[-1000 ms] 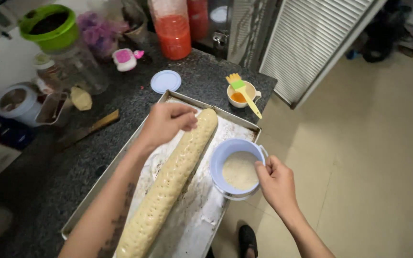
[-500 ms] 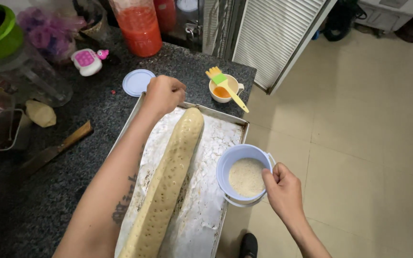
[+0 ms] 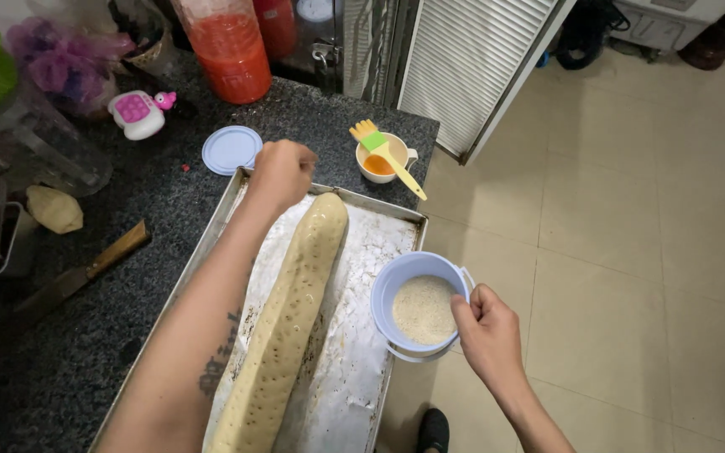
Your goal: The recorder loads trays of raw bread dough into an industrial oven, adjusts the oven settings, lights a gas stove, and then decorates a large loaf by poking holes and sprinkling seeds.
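Note:
A long pale dough loaf (image 3: 291, 315), dotted with small holes, lies along a floured metal baking tray (image 3: 362, 327) on a dark speckled counter. My left hand (image 3: 279, 172) hovers with fingers closed over the tray's far left corner, just beyond the loaf's far end; whether it holds anything is hidden. My right hand (image 3: 484, 331) grips the rim of a pale blue tub (image 3: 417, 306) holding fine whitish grains, at the tray's right edge.
Beyond the tray stand a small cup of orange liquid with a green-and-yellow brush (image 3: 383, 155), a round blue lid (image 3: 231, 149) and a red-filled jar (image 3: 228, 50). A wooden-handled knife (image 3: 86, 273) and a dough lump (image 3: 54, 208) lie left. Tiled floor is to the right.
My left hand has moved from the loaf's far end out to the tray's far corner. The right hand has kept its hold on the blue tub. The camera has shifted.

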